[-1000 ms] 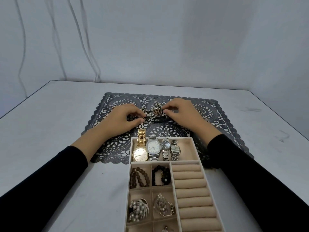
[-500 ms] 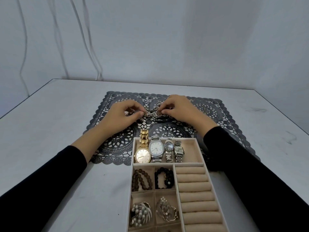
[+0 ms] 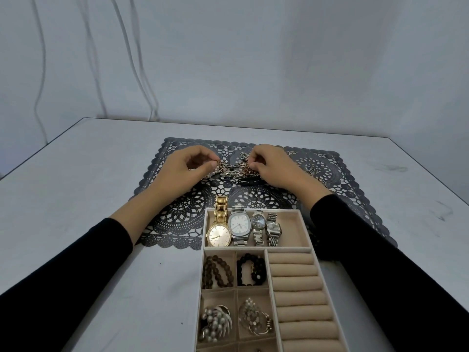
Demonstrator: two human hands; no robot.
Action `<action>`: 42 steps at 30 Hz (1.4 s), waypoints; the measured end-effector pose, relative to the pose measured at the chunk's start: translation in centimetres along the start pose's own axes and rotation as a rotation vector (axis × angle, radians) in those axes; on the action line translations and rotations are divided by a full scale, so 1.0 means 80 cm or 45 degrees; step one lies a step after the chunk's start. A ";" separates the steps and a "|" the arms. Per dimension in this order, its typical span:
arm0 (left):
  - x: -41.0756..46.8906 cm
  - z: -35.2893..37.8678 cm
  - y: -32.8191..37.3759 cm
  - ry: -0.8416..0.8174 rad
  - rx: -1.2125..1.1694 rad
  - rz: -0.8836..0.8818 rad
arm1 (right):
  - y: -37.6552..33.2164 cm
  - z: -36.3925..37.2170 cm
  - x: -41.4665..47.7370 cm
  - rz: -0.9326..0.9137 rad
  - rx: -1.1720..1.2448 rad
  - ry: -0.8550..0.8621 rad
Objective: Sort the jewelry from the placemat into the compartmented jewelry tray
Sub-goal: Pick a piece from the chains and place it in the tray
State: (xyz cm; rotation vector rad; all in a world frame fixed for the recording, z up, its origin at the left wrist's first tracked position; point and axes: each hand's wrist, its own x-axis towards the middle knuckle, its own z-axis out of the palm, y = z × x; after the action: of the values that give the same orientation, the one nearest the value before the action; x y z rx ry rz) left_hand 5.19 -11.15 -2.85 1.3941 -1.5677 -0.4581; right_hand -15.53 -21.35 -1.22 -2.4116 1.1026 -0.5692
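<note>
One tangled clump of gold and silver metal chains [image 3: 234, 170] on the dark lace-pattern placemat [image 3: 177, 217], pinched at both ends.
Long axis runs left-right: left hand [image 3: 186, 171] grips one end, right hand [image 3: 276, 168] the other, equally near. Beige compartmented jewelry tray [image 3: 286, 210] lies toward the person.

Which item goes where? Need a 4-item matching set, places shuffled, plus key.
Items:
1. gold watch
2. brown beads
3. black beads
4. chains

Places:
A. tray, second row, middle cell
B. pinched by left hand and right hand over the placemat
C. tray, far compartment, leftmost
D. tray, second row, left cell

Pairs: 1-C, 2-D, 3-A, 4-B
</note>
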 end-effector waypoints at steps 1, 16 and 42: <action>0.000 0.000 0.000 0.000 -0.009 -0.005 | 0.001 0.000 0.000 -0.002 0.016 0.010; -0.001 -0.003 0.007 0.110 -0.184 -0.033 | -0.001 -0.026 -0.004 0.105 0.582 0.222; -0.028 -0.011 0.047 0.237 -0.341 -0.036 | -0.070 -0.068 -0.057 0.027 1.328 0.367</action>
State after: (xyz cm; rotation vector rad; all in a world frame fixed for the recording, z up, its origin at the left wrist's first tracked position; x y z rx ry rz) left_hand 3.63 -7.80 -0.37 1.2171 -1.2871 -0.5199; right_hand -17.78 -15.59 5.37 -1.4292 0.6516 -1.1545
